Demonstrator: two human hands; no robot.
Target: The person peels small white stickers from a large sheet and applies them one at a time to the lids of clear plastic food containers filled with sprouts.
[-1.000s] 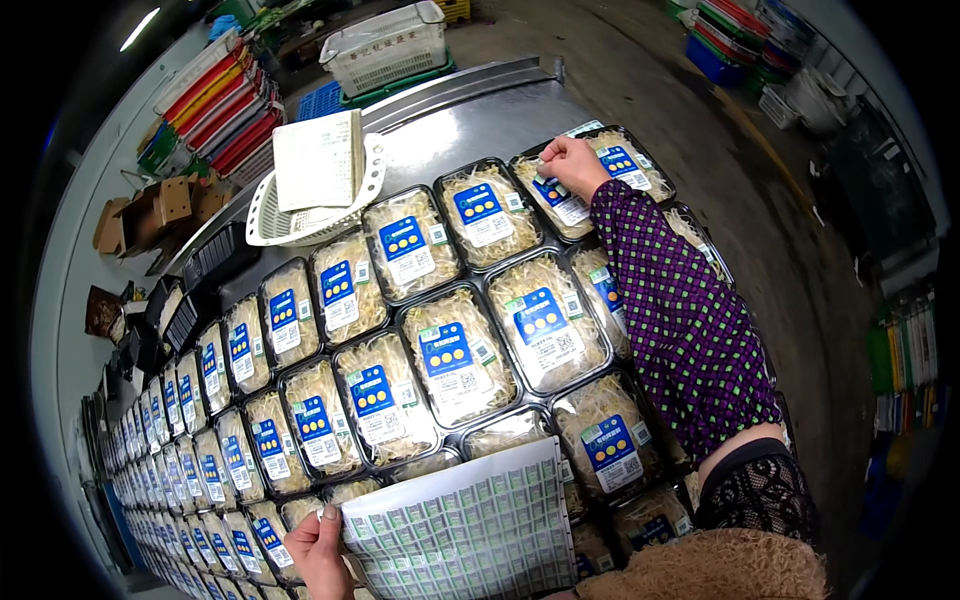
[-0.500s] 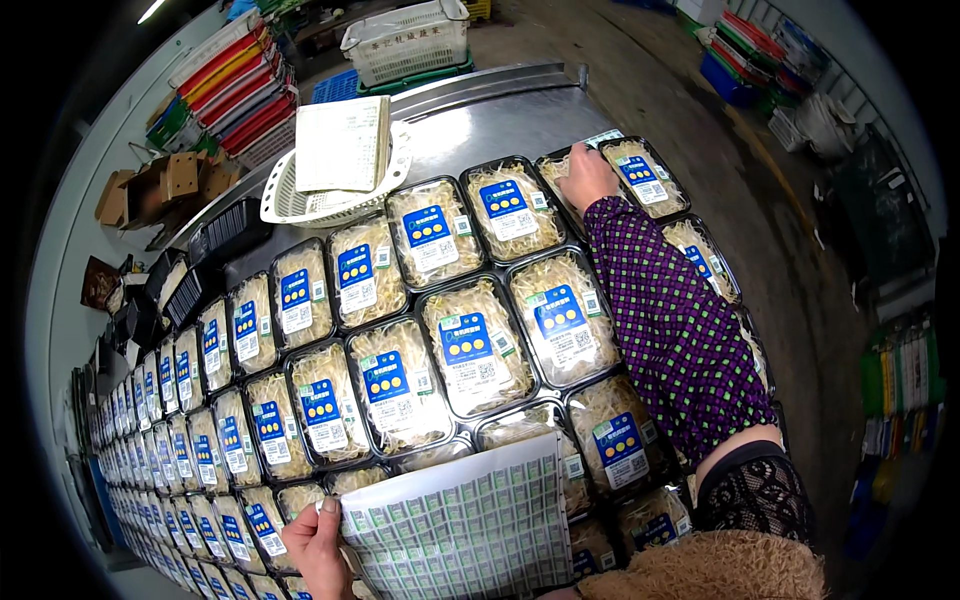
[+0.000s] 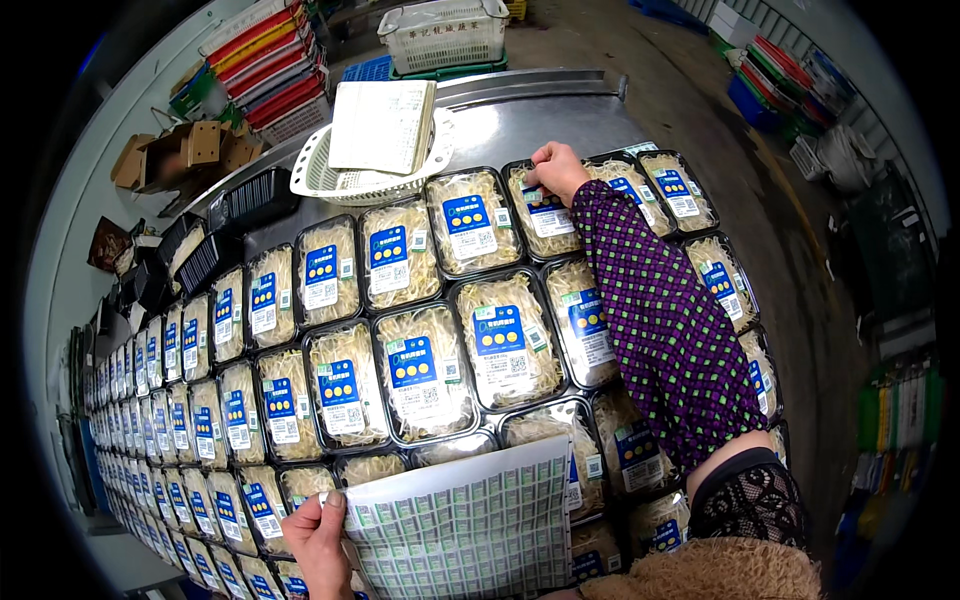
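My left hand [image 3: 320, 540] pinches the left edge of a sheet of small green-and-white stickers [image 3: 460, 520], which lies tilted over the nearer trays. My right hand [image 3: 560, 172] is at the far row, its thumb and fingers pressed together at the upper left of the blue-and-white label on a clear-lidded black tray of bean sprouts [image 3: 548, 240]. A small greenish sticker [image 3: 532, 197] shows at those fingertips. Similar labelled sprout trays [image 3: 505, 345] stand in tight rows around both hands. My right sleeve hides parts of several of them.
A white plastic basket [image 3: 315, 170] with an open notebook [image 3: 380, 125] on it stands at the table's far side. Empty black trays [image 3: 255, 198] are stacked left of it. Beyond are a white crate [image 3: 445, 38], cardboard boxes [image 3: 180, 160] and stacked coloured crates [image 3: 265, 60].
My right hand has moved left by one tray along the far row, onto the neighbouring label. The view has shifted slightly. My left hand still holds the sticker sheet in about the same place.
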